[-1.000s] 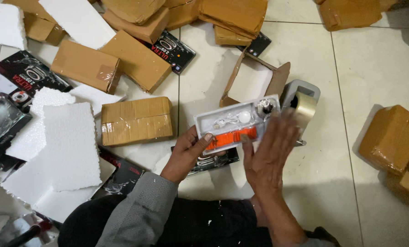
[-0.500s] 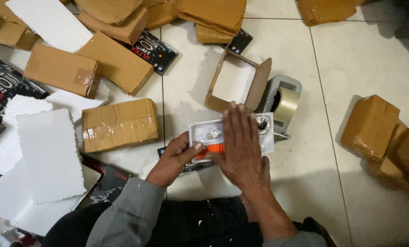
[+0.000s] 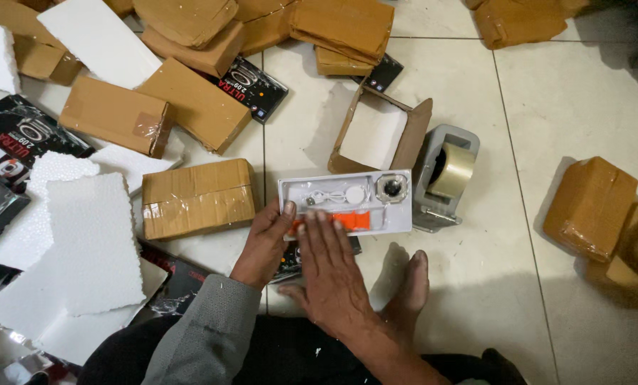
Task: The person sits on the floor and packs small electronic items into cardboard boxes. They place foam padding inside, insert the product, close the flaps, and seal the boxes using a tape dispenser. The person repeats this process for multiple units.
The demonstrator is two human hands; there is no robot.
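R hand (image 3: 326,267) lies flat, fingers spread, on the white tray (image 3: 347,187), covering part of the orange strap (image 3: 347,219). L hand (image 3: 267,239) grips the tray's near-left edge, thumb on the rim. Step looks like seating contents. Open box (image 3: 379,132) just behind, tape dispenser (image 3: 443,177) touching the tray's right, taped parcel (image 3: 197,198) left, foam sheets (image 3: 83,242) beyond; floor crowded.

Moderately lit from above, even and soft, slightly warm. Brightest on the pale floor tiles (image 3: 568,93) and the white foam sheets (image 3: 90,242), near blown out with little texture. Soft shadows to the left of the open cardboard box (image 3: 376,132) and the brown parcel (image 3: 590,207). Darker towards the top right corner and bottom edge. Sharp at centre; mild softness and slight stretching at the edges.
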